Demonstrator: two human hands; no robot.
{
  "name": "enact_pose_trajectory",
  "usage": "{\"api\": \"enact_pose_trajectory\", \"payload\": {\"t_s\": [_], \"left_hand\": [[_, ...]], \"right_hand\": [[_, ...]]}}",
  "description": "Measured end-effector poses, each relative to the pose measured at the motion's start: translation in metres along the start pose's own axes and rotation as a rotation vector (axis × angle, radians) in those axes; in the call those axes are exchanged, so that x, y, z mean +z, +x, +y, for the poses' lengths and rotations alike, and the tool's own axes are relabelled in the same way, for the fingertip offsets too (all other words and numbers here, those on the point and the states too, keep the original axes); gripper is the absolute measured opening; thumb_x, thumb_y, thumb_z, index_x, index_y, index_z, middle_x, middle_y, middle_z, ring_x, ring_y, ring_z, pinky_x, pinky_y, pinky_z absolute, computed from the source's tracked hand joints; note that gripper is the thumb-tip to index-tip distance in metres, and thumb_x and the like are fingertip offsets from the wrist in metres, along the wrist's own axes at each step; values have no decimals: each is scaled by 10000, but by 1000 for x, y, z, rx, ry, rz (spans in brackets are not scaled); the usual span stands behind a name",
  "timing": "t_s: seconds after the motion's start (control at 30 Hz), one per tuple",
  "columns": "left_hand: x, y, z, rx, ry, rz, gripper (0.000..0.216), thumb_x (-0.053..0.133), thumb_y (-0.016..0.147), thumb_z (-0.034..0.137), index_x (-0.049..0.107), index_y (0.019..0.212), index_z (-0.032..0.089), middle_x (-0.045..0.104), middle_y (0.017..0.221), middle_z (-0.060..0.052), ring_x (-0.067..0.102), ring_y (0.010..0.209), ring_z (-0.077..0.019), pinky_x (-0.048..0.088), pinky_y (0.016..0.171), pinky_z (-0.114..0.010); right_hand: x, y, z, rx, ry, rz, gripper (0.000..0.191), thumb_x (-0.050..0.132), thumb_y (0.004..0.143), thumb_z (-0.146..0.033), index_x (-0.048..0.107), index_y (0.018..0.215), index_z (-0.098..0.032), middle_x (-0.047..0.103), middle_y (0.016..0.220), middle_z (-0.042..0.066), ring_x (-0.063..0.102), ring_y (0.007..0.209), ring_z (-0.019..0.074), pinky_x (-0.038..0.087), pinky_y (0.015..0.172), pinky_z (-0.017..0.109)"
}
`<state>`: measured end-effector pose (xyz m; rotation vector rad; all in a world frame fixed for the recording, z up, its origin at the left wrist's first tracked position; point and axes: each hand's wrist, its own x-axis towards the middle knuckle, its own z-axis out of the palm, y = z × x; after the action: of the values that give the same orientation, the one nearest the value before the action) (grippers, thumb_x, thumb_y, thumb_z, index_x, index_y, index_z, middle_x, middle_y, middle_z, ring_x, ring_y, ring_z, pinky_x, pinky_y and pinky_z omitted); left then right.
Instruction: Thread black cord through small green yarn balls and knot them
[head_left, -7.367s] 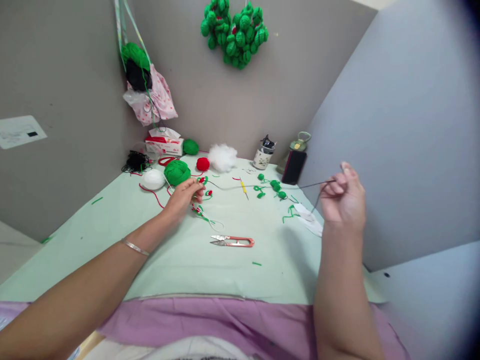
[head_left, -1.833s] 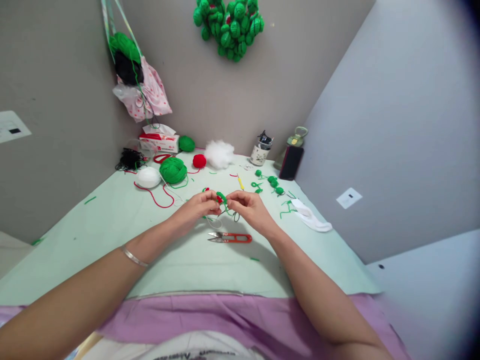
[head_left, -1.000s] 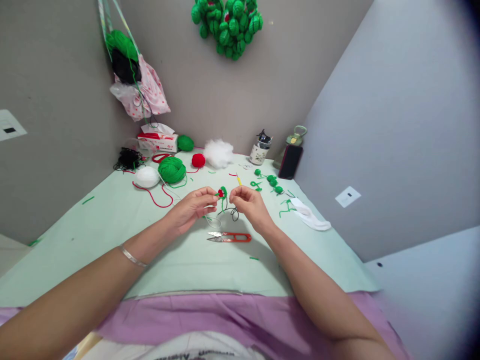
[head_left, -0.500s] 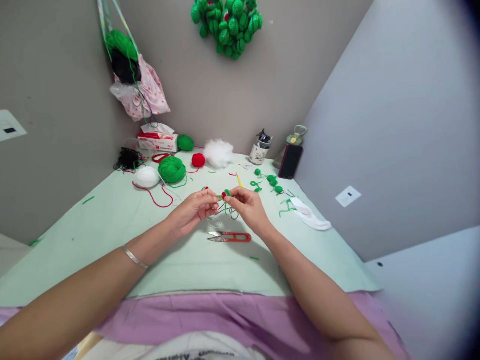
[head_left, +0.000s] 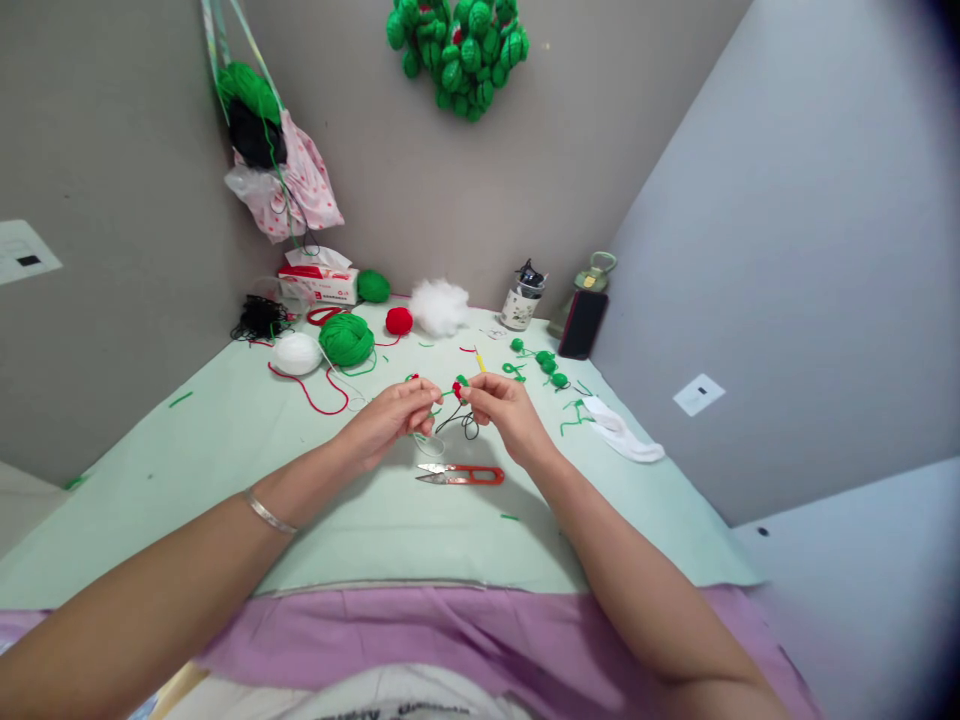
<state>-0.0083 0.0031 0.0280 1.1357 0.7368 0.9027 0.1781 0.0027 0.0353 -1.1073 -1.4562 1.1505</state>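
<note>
Over the middle of the table, my right hand point(head_left: 506, 408) pinches a small red and green crocheted piece point(head_left: 458, 389) between thumb and fingertips. A short green yarn strand point(head_left: 448, 393) runs from that piece to my left hand point(head_left: 401, 418), whose thumb and index finger are closed on it. Dark thread point(head_left: 463, 420) hangs in loops beneath the piece. Partly behind my left fingers lies a small red bit, too hidden to name. Orange-handled thread snips point(head_left: 461, 475) rest on the table just below both hands, blades pointing left.
Yarn balls in white point(head_left: 297, 354), green point(head_left: 346, 340) and red point(head_left: 399, 321) sit back left, near white stuffing point(head_left: 440, 307). Small green crocheted balls point(head_left: 546, 361), a yellow-handled hook point(head_left: 480, 360) and a white cloth piece point(head_left: 622, 430) lie to the right. A phone point(head_left: 583, 324) leans against a bottle.
My hands have drawn slightly apart, and more of the green strand shows between them. The red and green piece has shifted a little right with my right hand.
</note>
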Motion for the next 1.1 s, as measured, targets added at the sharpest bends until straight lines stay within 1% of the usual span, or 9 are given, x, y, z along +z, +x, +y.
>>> {"api": "enact_pose_trajectory", "payload": {"t_s": [0.13, 0.2, 0.27, 0.57, 0.73, 0.83, 0.93, 1.03, 1.1], "left_hand": [[-2, 2, -3, -63, 10, -46, 438, 522, 848, 595, 586, 777, 167, 443, 537, 39, 498, 538, -125, 439, 610, -264], [-1, 2, -3, -88, 9, -103, 448, 518, 851, 597, 589, 786, 159, 516, 606, 10, 516, 558, -124, 452, 613, -270], [-1, 2, -3, -66, 17, -122, 379, 584, 840, 534, 581, 796, 157, 539, 664, 4, 528, 585, -117, 467, 630, -269], [0, 1, -1, 19, 31, 4, 252, 729, 743, 360, 571, 768, 166, 548, 773, 10, 590, 751, -135, 505, 777, -309], [4, -1, 1, -35, 35, -45, 282, 753, 723, 350, 592, 882, 182, 631, 787, -8, 607, 686, -137, 510, 744, -331], [3, -1, 0, -27, 44, -59, 287, 748, 730, 379, 623, 881, 169, 632, 790, -14, 600, 673, -131, 505, 732, -324], [-2, 3, -3, 5, 62, -34, 290, 742, 736, 408, 635, 848, 162, 618, 783, -7, 609, 689, -134, 498, 742, -318], [-9, 7, -8, 48, 124, 50, 298, 769, 708, 403, 630, 838, 173, 606, 725, 14, 594, 639, -123, 482, 699, -293], [-13, 10, -9, 82, 165, 109, 294, 773, 706, 400, 627, 830, 177, 592, 672, 25, 564, 591, -108, 460, 648, -266]], "right_hand": [[3, -6, 2, -316, -344, 63, 160, 644, 826, -351, 631, 796, -194, 544, 734, 6, 421, 581, 107, 372, 567, 266], [5, -10, 1, -483, -479, 24, 96, 590, 873, -275, 652, 863, -203, 568, 837, 32, 462, 641, 117, 404, 629, 274], [4, -12, -1, -542, -516, -35, 124, 552, 888, -219, 662, 943, -205, 580, 912, 46, 486, 678, 119, 420, 659, 275], [-12, -5, -8, -291, -283, 2, 280, 484, 885, -209, 665, 1100, -203, 678, 1017, 62, 523, 728, 132, 441, 680, 285], [-5, -9, -8, -313, -313, -153, 363, 534, 847, -185, 630, 1191, -253, 614, 1240, 54, 550, 766, 117, 472, 735, 286], [-3, -7, -2, -216, -330, -169, 238, 572, 837, -239, 695, 1040, -213, 689, 1015, 50, 579, 736, 131, 477, 692, 282], [-5, -3, 2, -134, -271, -71, 146, 612, 808, -285, 707, 836, -178, 669, 718, 19, 565, 643, 132, 466, 627, 270], [-11, 1, 0, -147, -215, 50, 138, 632, 782, -294, 688, 781, -167, 636, 653, 7, 539, 593, 120, 453, 599, 263], [-14, 2, -2, -132, -221, 65, 153, 624, 785, -302, 681, 782, -159, 631, 663, 11, 518, 574, 112, 436, 577, 260]]}}
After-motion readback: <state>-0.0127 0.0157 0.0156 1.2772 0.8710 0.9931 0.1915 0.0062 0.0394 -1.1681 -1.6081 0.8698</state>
